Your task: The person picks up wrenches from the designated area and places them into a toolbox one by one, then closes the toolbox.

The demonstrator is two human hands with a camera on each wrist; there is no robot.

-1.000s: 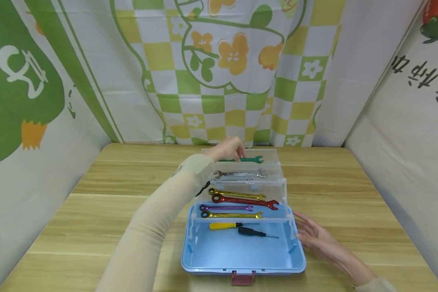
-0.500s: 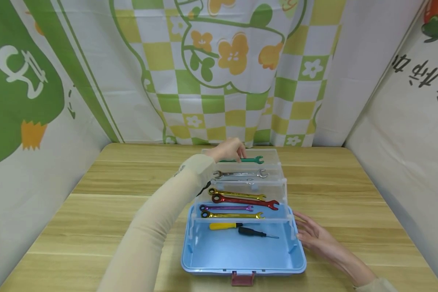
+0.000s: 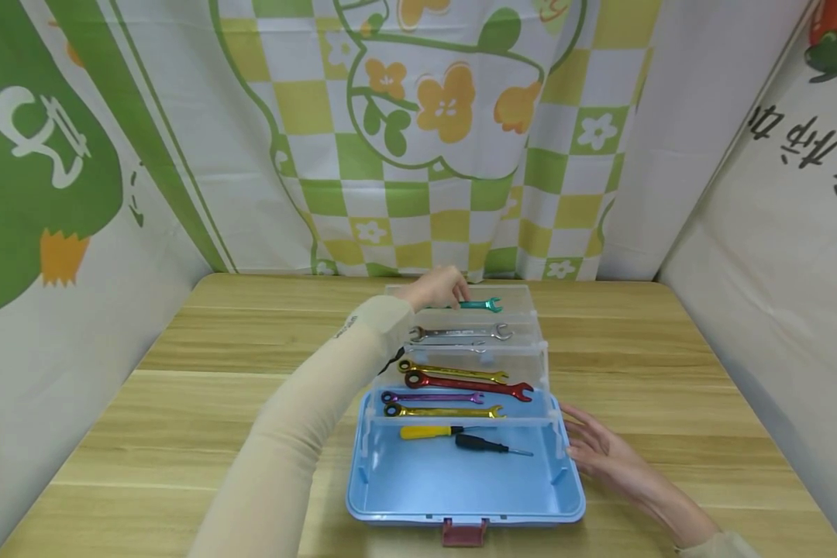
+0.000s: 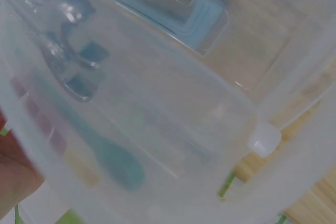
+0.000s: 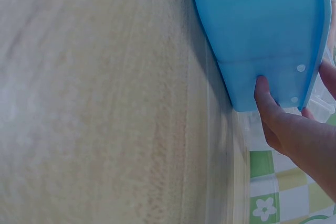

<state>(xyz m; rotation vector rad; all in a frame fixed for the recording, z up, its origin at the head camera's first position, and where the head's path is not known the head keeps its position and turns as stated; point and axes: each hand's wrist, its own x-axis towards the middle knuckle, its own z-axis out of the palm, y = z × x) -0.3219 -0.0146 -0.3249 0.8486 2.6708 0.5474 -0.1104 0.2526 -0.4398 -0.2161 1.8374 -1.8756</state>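
My left hand (image 3: pixel 438 287) reaches into the farthest clear tray (image 3: pixel 519 294), its fingers bent down over a green wrench (image 3: pixel 484 304) and pinching it near the middle. The sleeve and hand cover the wrench's left part. In the left wrist view, cloudy plastic blurs the green wrench (image 4: pixel 118 163) and the fingers beside it. My right hand (image 3: pixel 603 453) rests against the right side of the blue toolbox (image 3: pixel 460 484). The right wrist view shows its fairly straight fingers touching the blue side wall (image 5: pixel 262 30) and rim.
Nearer trays hold silver wrenches (image 3: pixel 460 333), a red wrench (image 3: pixel 467 383), a purple wrench (image 3: pixel 435 397) and gold wrenches (image 3: pixel 446 412). A yellow-handled screwdriver (image 3: pixel 425 432) and a black screwdriver (image 3: pixel 481 442) lie in the toolbox. Patterned cloth (image 3: pixel 390 194) hangs behind the wooden table (image 3: pixel 181 403).
My left hand has dipped very slightly at the far tray, and the green wrench looks turned, catching more light. The right hand has stayed on the toolbox side.
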